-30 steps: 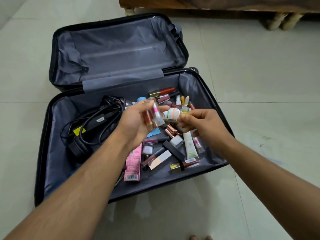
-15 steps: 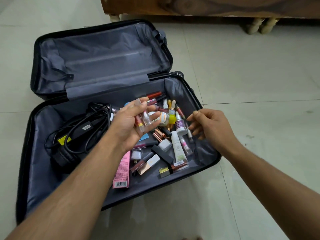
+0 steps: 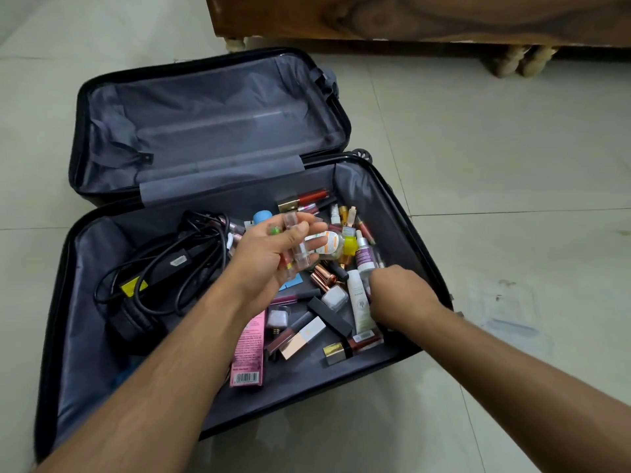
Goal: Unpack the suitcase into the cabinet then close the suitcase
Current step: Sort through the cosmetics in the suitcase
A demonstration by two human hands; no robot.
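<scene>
A black suitcase lies open on the floor, its grey-lined lid flat behind it. The near half holds a heap of small cosmetics: lipsticks, tubes, small bottles. My left hand hovers over the heap and grips several small clear tubes. My right hand is down among the cosmetics at the right side, beside a white tube; its fingertips are hidden, so what they touch is unclear.
A tangle of black cables with a power adapter fills the suitcase's left side. A pink box lies near the front. A wooden cabinet on short legs stands behind, on a pale tiled floor.
My right hand has dropped from above the suitcase's right edge into the cosmetics heap. My left hand keeps its tubes and has hardly moved. The camera has shifted, showing more of the cabinet.
</scene>
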